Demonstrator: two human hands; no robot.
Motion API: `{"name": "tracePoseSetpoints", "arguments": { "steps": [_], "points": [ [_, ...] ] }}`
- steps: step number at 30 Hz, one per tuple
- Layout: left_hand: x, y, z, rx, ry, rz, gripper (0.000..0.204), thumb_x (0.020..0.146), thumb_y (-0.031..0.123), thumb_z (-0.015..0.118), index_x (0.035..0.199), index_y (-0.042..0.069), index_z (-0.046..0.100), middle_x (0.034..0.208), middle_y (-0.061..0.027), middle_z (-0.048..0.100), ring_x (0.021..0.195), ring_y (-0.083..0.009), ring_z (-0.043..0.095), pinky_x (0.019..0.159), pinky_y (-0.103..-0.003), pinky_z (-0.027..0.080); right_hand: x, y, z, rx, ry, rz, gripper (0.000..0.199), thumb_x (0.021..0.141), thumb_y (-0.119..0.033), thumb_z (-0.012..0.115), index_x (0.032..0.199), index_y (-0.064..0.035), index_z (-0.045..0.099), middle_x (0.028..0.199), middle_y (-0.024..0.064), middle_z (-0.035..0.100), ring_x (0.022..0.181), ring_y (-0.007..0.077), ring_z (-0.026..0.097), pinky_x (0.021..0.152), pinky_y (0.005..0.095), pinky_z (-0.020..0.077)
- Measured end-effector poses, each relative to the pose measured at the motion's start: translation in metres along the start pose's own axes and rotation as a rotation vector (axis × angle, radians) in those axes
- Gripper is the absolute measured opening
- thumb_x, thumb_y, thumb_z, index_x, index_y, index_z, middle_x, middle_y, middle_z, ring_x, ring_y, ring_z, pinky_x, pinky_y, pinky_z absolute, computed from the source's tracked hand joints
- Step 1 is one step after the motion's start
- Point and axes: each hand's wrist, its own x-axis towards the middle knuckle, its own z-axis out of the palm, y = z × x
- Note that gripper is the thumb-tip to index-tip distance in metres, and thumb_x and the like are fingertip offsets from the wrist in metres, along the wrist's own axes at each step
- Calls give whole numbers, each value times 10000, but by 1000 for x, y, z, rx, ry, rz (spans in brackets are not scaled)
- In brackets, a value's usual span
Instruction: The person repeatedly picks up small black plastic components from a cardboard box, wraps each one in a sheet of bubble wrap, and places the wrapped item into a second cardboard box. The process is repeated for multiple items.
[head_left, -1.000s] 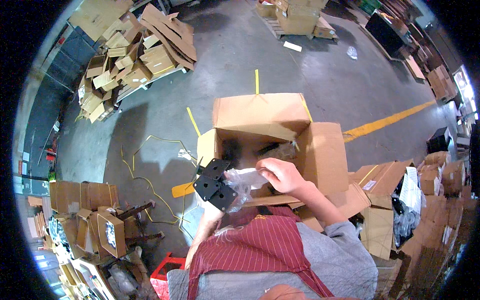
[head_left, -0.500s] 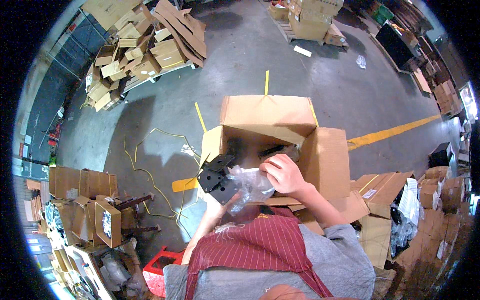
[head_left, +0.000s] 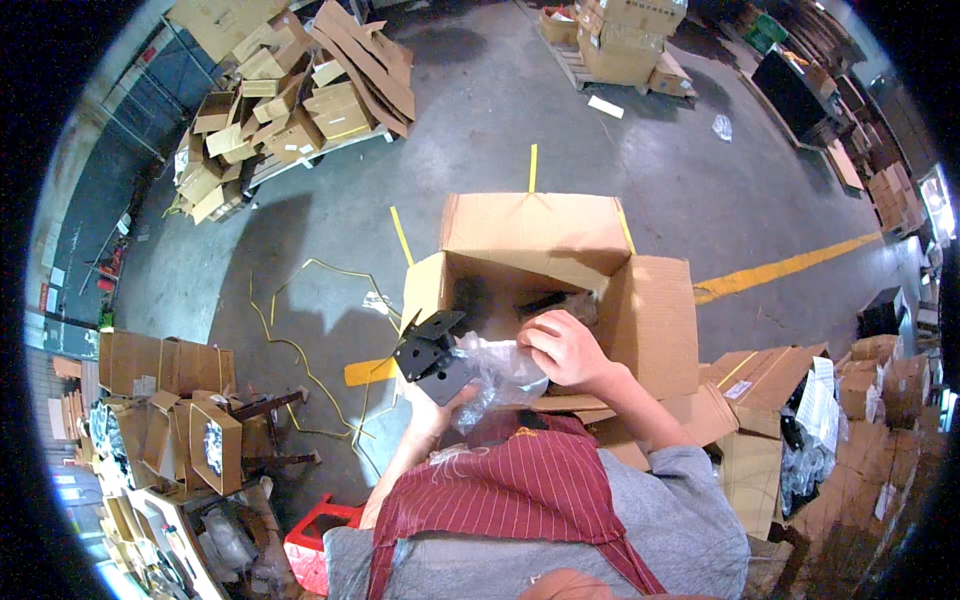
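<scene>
In front of me, at the near left corner of an open cardboard box [head_left: 663, 320], my left hand [head_left: 428, 408] holds a black metal bracket [head_left: 446, 382] with round holes. The hand is partly hidden beneath the bracket. Crumpled clear plastic bag [head_left: 505, 375] film hangs against the bracket's right side. The closed fingers of my right hand [head_left: 568, 350] pinch the top of this bag, over the near side of the box. Down inside the box lie a dark piece [head_left: 541, 304] and some plastic wrapping [head_left: 580, 306], both in shadow.
Loose yellow strapping [head_left: 297, 345] trails over the floor at left. Cardboard boxes [head_left: 185, 370] stand at left, with a red plastic crate [head_left: 312, 540] nearer me. More boxes [head_left: 755, 385] and plastic wrap lie at right. A pallet of flattened cardboard [head_left: 300, 130] sits at the far left.
The bracket has tilted slightly in my left hand, and the plastic beside it has shifted a little. My right hand has barely moved down.
</scene>
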Motion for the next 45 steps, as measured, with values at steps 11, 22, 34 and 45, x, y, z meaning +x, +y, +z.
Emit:
{"name": "tracePoseSetpoints", "arguments": {
  "steps": [11, 22, 34, 45],
  "points": [
    [2, -10, 5, 53, 225, 114, 464, 651, 49, 829, 1058, 36, 606, 969, -36, 632, 882, -182, 611, 762, -338, 523, 3, -14, -11, 19, -14, -65, 118, 782, -19, 653, 897, -42, 637, 853, 75, 616, 798, 248, 612, 761, 355, 509],
    [6, 50, 20, 541, -159, 698, 436, 628, 162, 808, 1021, 47, 659, 937, -104, 687, 851, -275, 668, 841, -390, 501, 61, -39, -57, 516, -296, 206, 105, 898, -114, 651, 939, -25, 614, 863, 56, 627, 756, 148, 606, 688, 295, 505],
    [12, 33, 15, 790, -119, 770, 428, 573, 178, 834, 947, 77, 653, 920, -104, 646, 877, -308, 629, 760, -406, 501, 69, -36, -57, -133, -178, 170, 243, 815, -233, 747, 857, -61, 580, 819, 88, 635, 775, 292, 639, 676, 398, 509],
    [22, 30, 28, 507, -66, 675, 375, 683, 138, 775, 1022, 68, 631, 925, -105, 679, 850, -329, 652, 808, -401, 503, 66, -74, -33, 297, -158, 60, 167, 809, -52, 642, 958, -53, 568, 851, 118, 646, 789, 311, 652, 688, 419, 519]
  ]
}}
